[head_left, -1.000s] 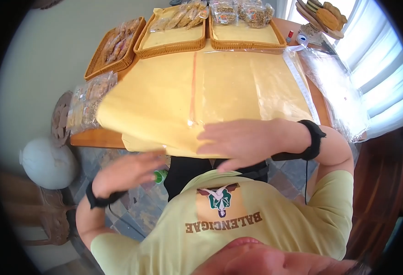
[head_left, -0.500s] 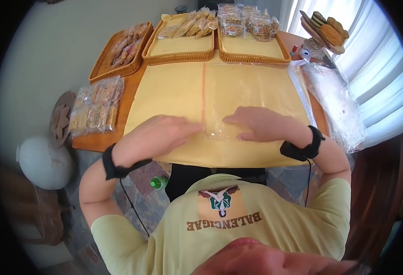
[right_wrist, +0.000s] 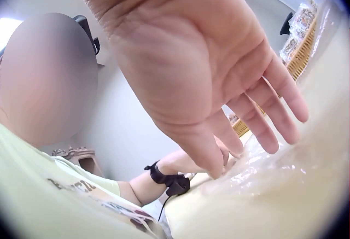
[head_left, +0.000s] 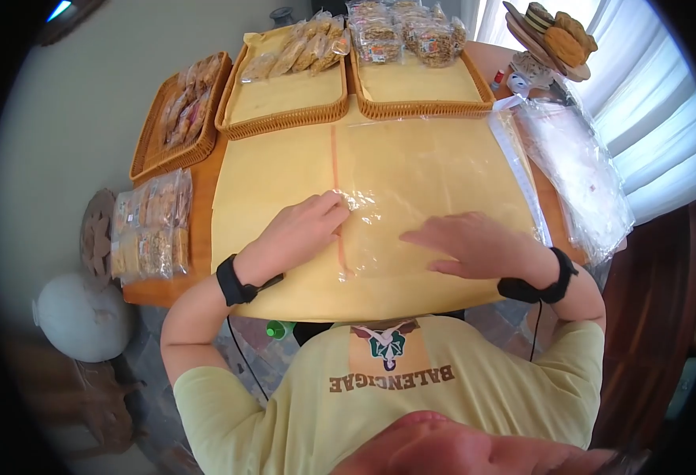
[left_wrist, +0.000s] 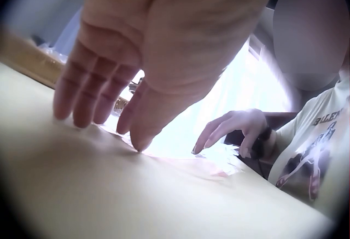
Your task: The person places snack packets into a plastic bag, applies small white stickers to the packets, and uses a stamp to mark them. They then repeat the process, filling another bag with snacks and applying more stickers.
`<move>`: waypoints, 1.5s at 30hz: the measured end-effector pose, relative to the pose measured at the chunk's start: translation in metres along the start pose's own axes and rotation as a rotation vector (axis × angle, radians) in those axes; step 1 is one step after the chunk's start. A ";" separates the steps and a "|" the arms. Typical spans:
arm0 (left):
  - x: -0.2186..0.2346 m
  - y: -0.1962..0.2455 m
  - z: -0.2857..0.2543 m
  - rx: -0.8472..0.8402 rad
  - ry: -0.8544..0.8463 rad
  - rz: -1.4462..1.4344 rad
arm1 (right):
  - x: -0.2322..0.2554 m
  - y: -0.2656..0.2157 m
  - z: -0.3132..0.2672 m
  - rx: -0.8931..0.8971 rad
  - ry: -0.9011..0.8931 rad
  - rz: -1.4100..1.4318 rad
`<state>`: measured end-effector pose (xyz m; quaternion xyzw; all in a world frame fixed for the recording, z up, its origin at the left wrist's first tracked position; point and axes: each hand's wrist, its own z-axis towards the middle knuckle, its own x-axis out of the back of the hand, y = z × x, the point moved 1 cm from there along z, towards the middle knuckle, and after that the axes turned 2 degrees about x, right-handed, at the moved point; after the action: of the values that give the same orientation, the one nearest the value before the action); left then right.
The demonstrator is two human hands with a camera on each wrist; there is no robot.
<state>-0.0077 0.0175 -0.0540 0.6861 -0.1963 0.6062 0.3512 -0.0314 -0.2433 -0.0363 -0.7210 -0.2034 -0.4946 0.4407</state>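
Note:
A large clear plastic sheet or bag with a red stripe along its left side lies over yellow paper. My left hand is at the striped edge. In the left wrist view its fingers point down, nearly straight, fingertips on the surface, with the thumb close beside the index finger. Wrinkles and glare show in the plastic by these fingertips. My right hand is over the plastic farther right, its fingers extended and spread a little, palm down. Nothing shows in its palm in the right wrist view.
Wicker baskets with bagged snacks stand along the back and left. More packed snacks lie at the table's left edge. A white measuring strip and a stack of clear plastic are on the right. Hats sit behind.
My left hand came up from below the table's edge onto the paper and reached the red stripe. The lifted paper now lies flat. My right hand shifted right across the plastic.

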 end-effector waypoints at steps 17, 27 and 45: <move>-0.004 -0.013 0.002 -0.199 0.082 0.062 | -0.004 0.035 0.105 0.082 -0.008 -0.027; -0.004 0.002 0.014 -0.131 -0.062 0.271 | 0.002 0.060 0.111 0.066 0.073 0.049; 0.003 0.000 0.015 -0.019 -0.100 -0.111 | -0.005 0.053 0.083 0.156 0.106 0.045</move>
<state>0.0031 0.0066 -0.0514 0.7218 -0.1810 0.5491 0.3805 0.0499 -0.2014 -0.0739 -0.6616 -0.2013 -0.5047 0.5167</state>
